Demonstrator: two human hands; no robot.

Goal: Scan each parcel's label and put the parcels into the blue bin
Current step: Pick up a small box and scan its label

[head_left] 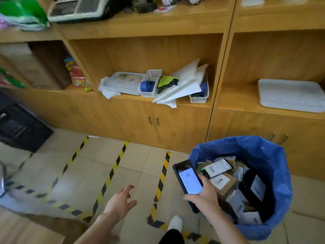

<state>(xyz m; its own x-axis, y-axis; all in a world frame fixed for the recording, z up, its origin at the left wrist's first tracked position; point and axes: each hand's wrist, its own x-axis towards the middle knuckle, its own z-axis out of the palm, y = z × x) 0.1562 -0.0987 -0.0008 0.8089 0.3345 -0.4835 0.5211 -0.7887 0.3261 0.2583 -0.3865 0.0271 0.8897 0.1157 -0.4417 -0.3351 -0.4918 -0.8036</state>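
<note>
Phone held at the blue bin's left rim, parcels piled inside.
The right hand (204, 194) grips a lit phone (189, 180); the left hand (119, 202) hovers over the floor, fingers spread, holding nothing. Labelled parcels (223, 180) fill the blue bin (263, 155) at near right.

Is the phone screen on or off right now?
On. The phone in the right hand shows a bright, lit screen with a small square near its top.

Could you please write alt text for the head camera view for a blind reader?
A person's right hand holds a phone beside a blue bin full of labelled parcels; the left hand hangs open over the taped floor.
</note>
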